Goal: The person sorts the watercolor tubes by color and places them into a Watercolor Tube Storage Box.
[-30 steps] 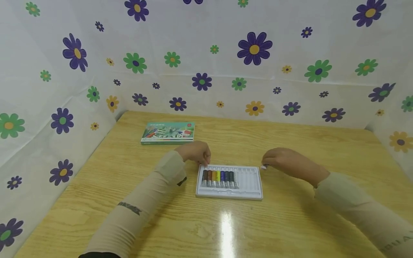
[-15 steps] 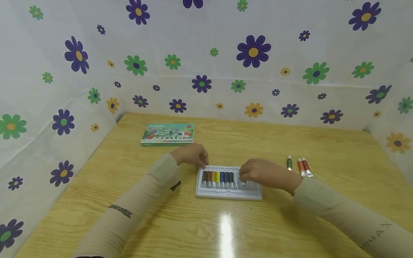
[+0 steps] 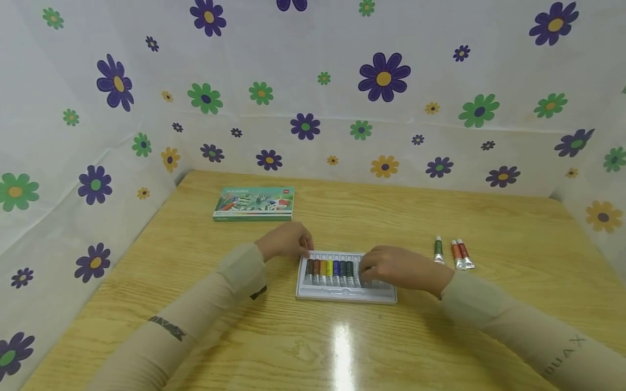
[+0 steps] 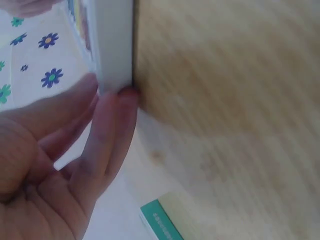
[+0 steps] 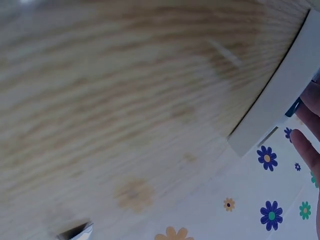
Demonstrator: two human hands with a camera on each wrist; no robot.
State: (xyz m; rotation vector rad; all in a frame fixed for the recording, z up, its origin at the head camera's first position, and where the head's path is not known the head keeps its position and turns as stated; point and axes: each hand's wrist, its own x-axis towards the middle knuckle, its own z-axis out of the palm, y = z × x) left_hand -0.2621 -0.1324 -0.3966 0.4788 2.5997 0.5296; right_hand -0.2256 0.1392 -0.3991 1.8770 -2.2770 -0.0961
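Right hand, beyond the tray's right edge 1 s ago, now down inside it beside the row of tubes; grip hidden, cannot tell. Left hand pinches tray's far-left corner. Judged: slotting under way; three loose tubes on tabletop, right.

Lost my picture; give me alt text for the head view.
A white tray of paint tubes sits on a wooden table; the person's left grip holds its far left corner, the right grip is over its right half. Three loose tubes lie to the right, a green box farther back, left.
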